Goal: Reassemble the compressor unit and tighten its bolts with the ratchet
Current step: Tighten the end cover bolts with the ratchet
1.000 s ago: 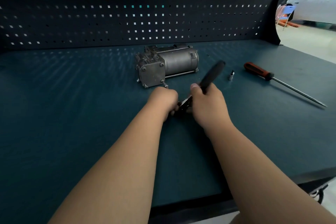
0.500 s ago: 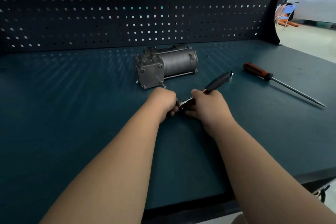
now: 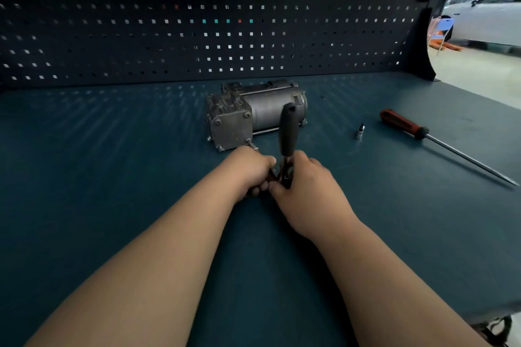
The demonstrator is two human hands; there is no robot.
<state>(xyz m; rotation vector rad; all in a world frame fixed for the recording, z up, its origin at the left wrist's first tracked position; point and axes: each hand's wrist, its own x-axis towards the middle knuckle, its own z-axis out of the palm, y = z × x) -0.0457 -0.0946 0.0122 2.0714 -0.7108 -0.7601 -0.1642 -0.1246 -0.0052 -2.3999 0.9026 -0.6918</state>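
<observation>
The grey metal compressor unit lies on the dark green bench mat, its square end plate facing me. A bolt sticks out of the plate's lower right corner. Just in front of it, my right hand grips the ratchet near its head, and the black handle stands up in front of the compressor. My left hand is curled around the ratchet's head end, which my fingers hide.
A small socket bit stands on the mat right of the compressor. A red-handled screwdriver lies farther right, shaft pointing toward the bench's right edge. A dark pegboard walls the back.
The ratchet handle has swung from pointing right and low to standing nearly upright in front of the compressor. Both hands stay together at the ratchet's head end.
</observation>
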